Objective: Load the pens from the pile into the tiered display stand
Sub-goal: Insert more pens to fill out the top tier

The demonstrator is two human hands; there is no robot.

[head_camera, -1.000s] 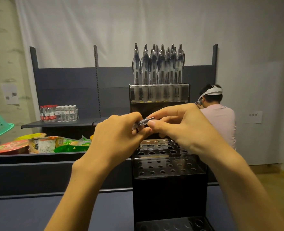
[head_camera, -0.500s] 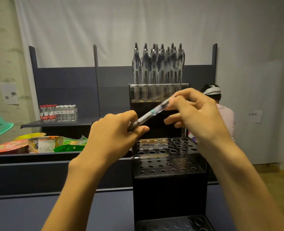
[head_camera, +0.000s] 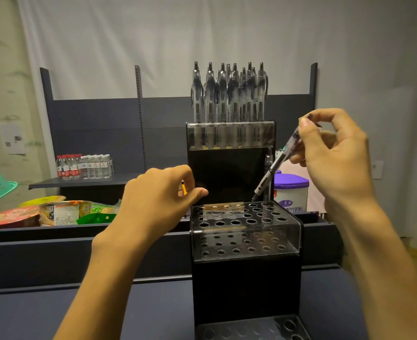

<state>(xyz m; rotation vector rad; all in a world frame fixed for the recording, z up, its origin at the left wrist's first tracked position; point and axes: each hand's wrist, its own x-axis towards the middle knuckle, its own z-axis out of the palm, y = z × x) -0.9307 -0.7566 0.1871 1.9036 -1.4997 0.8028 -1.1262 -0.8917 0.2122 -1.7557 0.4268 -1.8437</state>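
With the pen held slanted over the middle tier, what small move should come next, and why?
Probably tip the pen upright and lower its tip into an empty back-row hole of the middle tier. The right hand pinches it near the top, slanted, with the tip just above that row. The top tier looks full, and the left hand holds nothing.

Partly readable: blue Chinese characters on white tub (head_camera: 291,195) with purple lid, right of stand (head_camera: 245,239); exact reading unclear. QR-like codes on paper sheet (head_camera: 13,138) on left wall, too small to decode. Labels on bottles (head_camera: 85,166) at shelf's back, print on snack packets (head_camera: 63,213) at shelf's left: illegible. Small wall sign (head_camera: 377,169) at right: blurred.
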